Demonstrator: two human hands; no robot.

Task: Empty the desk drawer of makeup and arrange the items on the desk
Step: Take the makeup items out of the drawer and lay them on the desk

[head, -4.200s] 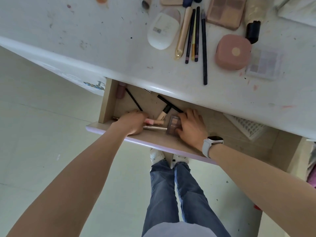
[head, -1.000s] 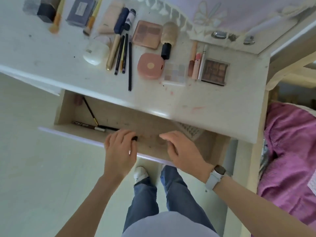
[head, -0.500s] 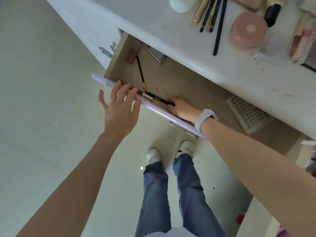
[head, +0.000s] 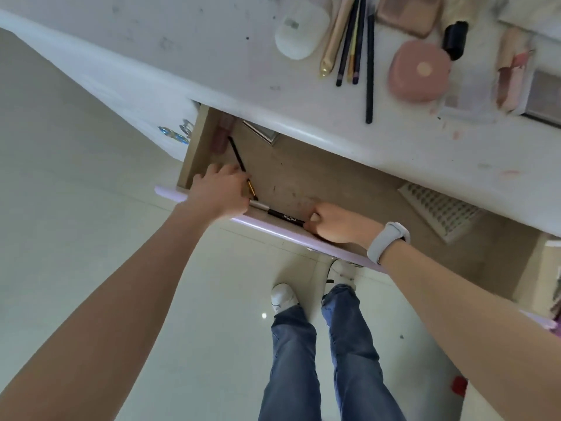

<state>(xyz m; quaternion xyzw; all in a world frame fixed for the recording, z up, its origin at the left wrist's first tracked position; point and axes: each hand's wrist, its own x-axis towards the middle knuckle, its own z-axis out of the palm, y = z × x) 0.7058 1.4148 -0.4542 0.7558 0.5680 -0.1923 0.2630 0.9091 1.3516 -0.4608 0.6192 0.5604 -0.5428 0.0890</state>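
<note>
1. So both hands are reaching down into the open drawer (head: 334,177). The right hand (head: 337,221) is pinching the near end of a black pen-shaped liner (head: 283,217) with white lettering and a silvery cap end; it's lying flat along the drawer's front lip.
2. The left hand (head: 220,189) is resting over the other end of that liner, and also over a thin black brush (head: 239,161) with a gold ferrule. Can't tell if its fingers are actually closing on either one, since the back of the hand is hiding them.
3. Key bit: the liner's long axis is running between the two hands, parallel to the lilac drawer front, while the brush is angling away toward the back-left corner.
4. A pinkish tube (head: 223,132) and a flat framed thing are sitting at the back, and a tray of lashes is lying at the right.
5. The table (head: 212,56) above is already carrying pencils, a round pink compact (head: 420,71) and a white case.
</note>
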